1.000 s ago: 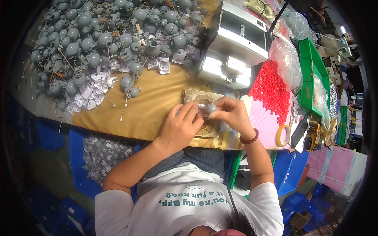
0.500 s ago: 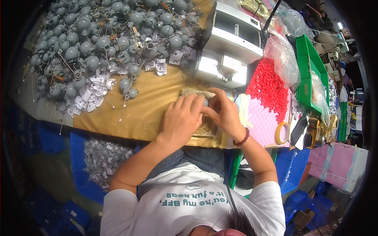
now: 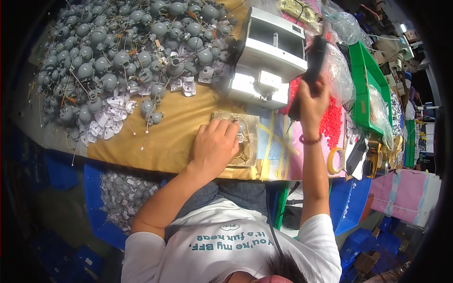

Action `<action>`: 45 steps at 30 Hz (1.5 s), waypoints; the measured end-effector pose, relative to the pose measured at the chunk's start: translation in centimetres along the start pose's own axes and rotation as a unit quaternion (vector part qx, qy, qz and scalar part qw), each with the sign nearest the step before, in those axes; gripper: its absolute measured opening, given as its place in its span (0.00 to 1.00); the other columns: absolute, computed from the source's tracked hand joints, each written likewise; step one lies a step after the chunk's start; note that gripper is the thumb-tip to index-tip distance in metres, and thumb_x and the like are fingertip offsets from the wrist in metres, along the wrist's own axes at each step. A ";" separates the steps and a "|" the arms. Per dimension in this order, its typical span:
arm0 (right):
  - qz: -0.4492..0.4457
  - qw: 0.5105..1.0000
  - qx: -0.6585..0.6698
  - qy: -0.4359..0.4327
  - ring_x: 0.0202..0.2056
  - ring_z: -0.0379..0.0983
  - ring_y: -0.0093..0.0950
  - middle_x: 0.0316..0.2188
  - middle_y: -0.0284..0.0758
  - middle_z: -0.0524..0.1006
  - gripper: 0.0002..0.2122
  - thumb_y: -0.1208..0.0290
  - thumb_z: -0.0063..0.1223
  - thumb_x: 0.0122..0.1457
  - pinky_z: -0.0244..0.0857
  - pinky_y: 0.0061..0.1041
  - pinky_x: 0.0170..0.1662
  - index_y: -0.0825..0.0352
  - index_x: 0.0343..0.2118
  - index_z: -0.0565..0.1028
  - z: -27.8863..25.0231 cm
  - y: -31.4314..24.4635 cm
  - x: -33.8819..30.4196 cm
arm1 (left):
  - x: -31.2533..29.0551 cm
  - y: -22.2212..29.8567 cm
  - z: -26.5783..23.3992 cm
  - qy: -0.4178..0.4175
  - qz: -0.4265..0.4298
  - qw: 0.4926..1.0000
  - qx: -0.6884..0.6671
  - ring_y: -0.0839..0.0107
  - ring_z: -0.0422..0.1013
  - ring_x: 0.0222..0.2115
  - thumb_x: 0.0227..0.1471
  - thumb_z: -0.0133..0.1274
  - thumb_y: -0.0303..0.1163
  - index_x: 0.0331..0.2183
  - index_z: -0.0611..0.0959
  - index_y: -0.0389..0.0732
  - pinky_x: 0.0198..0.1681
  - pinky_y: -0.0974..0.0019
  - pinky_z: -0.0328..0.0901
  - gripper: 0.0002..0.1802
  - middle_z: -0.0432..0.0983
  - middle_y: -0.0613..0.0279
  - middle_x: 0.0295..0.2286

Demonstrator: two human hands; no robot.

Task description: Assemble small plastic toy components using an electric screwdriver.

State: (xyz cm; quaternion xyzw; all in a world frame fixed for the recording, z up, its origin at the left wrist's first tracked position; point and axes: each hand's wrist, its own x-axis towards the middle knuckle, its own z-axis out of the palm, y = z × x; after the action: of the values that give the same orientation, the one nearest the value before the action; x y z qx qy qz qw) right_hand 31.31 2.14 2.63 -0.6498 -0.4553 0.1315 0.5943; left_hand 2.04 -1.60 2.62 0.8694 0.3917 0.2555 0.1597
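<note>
My left hand (image 3: 214, 145) bends its fingers round a small grey ball-shaped part (image 3: 242, 126). This part sits on a square, worn tan block (image 3: 252, 144) at the near edge of the table, with a small white piece beside it. The hand's fingertips and palm side are mostly hidden. To the right, my right hand (image 3: 314, 104) wraps round a black electric screwdriver (image 3: 306, 87), held tilted above the red pieces with its thin bit pointing down.
Many grey ball-shaped parts with wires (image 3: 108, 61) heap up at the left, with white brackets (image 3: 113, 115). A white machine (image 3: 273, 42) stands behind the block. At right are small red pieces (image 3: 332, 122), a green crate (image 3: 370, 89) and a yellow tape roll (image 3: 336, 160).
My right hand has left the block, moved up and right, and taken hold of the black electric screwdriver. My left hand stays at the block.
</note>
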 end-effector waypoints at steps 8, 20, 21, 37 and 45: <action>-0.178 0.907 0.372 -0.084 0.27 0.76 0.27 0.29 0.36 0.76 0.36 0.88 0.50 0.59 0.75 0.32 0.36 0.68 0.67 0.45 2.9 -12.6 -0.1 | -0.3 -0.2 0.4 0.002 -0.013 1.000 -0.018 0.62 0.74 0.35 0.44 0.62 0.30 0.43 0.80 0.43 0.36 0.59 0.64 0.20 0.75 0.62 0.35; -0.019 0.956 0.232 -0.178 0.22 0.75 0.21 0.24 0.31 0.76 0.16 0.83 0.61 0.52 0.69 0.20 0.26 0.69 0.41 0.68 7.0 -12.6 1.1 | -0.2 -0.4 0.4 0.010 -0.018 0.999 -0.026 0.60 0.75 0.31 0.44 0.62 0.31 0.42 0.80 0.43 0.33 0.57 0.66 0.19 0.76 0.61 0.33; -0.004 0.946 0.279 -0.163 0.22 0.75 0.22 0.24 0.31 0.76 0.17 0.84 0.60 0.51 0.70 0.21 0.26 0.69 0.42 0.67 7.1 -12.9 -0.4 | -0.1 -0.5 0.4 0.013 -0.014 0.999 -0.029 0.60 0.75 0.31 0.44 0.62 0.32 0.42 0.80 0.44 0.33 0.57 0.66 0.19 0.75 0.62 0.33; -0.096 0.946 0.199 -0.238 0.23 0.70 0.22 0.24 0.32 0.72 0.36 0.83 0.57 0.55 0.68 0.24 0.32 0.72 0.64 0.49 5.4 -11.7 -7.7 | -0.3 -0.5 0.6 0.033 -0.021 0.998 -0.040 0.61 0.74 0.30 0.43 0.62 0.31 0.39 0.77 0.45 0.32 0.56 0.63 0.18 0.73 0.64 0.33; -0.181 0.917 0.221 -0.277 0.25 0.69 0.26 0.29 0.35 0.69 0.33 0.79 0.55 0.59 0.68 0.27 0.29 0.57 0.63 0.51 5.2 -9.3 -9.3 | -0.4 -0.5 0.6 0.021 -0.032 0.998 -0.053 0.60 0.74 0.31 0.43 0.61 0.30 0.41 0.76 0.46 0.33 0.57 0.63 0.19 0.72 0.62 0.33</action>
State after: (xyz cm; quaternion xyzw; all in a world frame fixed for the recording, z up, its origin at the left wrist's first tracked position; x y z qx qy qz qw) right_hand 18.45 -2.57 6.17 -0.3460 -0.6707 0.2943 0.5864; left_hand 1.85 -1.61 1.69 0.8411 0.4083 0.2891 0.2058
